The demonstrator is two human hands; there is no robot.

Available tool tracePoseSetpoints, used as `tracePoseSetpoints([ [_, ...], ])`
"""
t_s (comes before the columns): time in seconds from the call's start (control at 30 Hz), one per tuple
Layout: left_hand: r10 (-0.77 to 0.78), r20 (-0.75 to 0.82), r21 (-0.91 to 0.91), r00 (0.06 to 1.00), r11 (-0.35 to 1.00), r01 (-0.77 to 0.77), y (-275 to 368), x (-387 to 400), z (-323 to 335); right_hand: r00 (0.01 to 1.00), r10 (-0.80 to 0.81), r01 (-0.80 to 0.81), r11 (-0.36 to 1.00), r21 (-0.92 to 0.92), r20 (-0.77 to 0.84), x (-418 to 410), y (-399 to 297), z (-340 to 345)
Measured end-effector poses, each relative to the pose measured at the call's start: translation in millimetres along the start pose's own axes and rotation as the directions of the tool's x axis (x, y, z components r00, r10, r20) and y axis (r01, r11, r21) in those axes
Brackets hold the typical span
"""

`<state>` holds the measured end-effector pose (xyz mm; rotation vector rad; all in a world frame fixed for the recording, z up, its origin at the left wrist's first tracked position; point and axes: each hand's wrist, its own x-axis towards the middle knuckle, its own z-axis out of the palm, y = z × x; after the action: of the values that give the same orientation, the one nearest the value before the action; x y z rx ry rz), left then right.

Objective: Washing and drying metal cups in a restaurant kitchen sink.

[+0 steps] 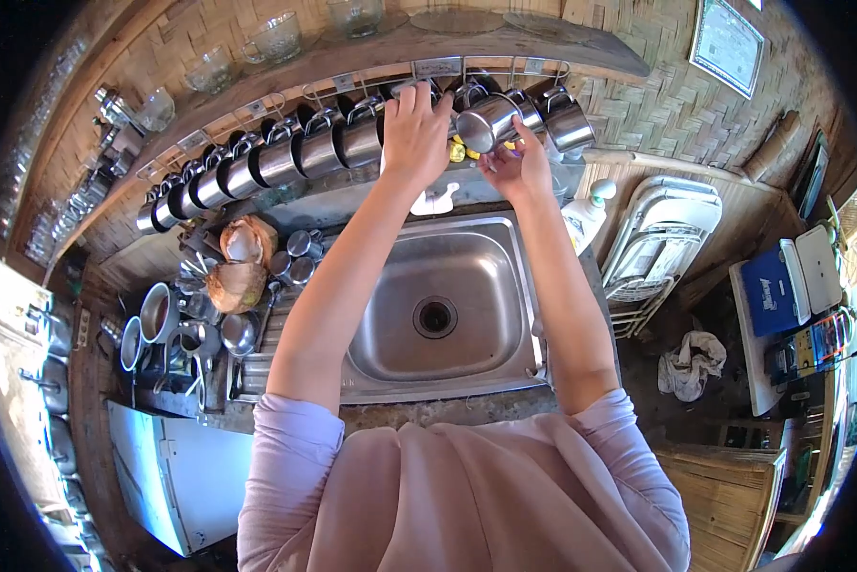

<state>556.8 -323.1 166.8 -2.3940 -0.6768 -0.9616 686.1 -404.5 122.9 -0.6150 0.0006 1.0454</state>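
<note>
My right hand [518,161] has its thumb and fingers around a stainless steel mug [480,127] below the hook rail; the mug's round base faces me. Raised to the wall rail, my left hand [418,136] has its fingertips at the hooks, over steel that it mostly covers; its grip is hidden. To the left, a long row of steel mugs [278,159] hangs from the metal hook rail [344,84]. More mugs, including an end mug [570,127], hang to the right. The stainless steel sink [436,275] lies below my arms.
A wooden shelf [464,44] with glassware runs above the rail. A white faucet [436,200] and a pump bottle [587,211] stand behind the sink. Coconut halves [237,286], small steel cups [303,244] and pots [158,311] crowd the left. Folded chairs [661,239] lean right.
</note>
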Motion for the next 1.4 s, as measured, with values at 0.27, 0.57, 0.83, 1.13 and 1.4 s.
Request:
tracePoseSetpoints([
  [0.27,-0.022,0.145,-0.098,0.989,0.995,0.037,6,1,-22,0.990,-0.071,0.068,0.997,0.028,0.125,5,-1,-8],
  [0.57,-0.043,0.079,-0.184,0.996,0.981,0.057,4,-17,-27,0.946,-0.145,0.141,0.989,0.035,0.289,5,21,-25],
  [0.83,0.038,-0.026,-0.257,0.999,0.965,-0.043,9,-26,-34,0.929,-0.168,0.193,0.980,-0.045,0.329,-4,33,-35],
  [1.13,0.113,0.070,-0.048,0.991,0.993,-0.109,19,-1,-8,0.962,-0.123,0.162,0.975,-0.149,0.242,-18,44,-36],
  [1.4,0.072,0.127,-0.035,0.989,0.997,-0.068,24,6,-12,0.973,-0.118,0.151,0.975,-0.161,0.197,-24,42,-47],
])
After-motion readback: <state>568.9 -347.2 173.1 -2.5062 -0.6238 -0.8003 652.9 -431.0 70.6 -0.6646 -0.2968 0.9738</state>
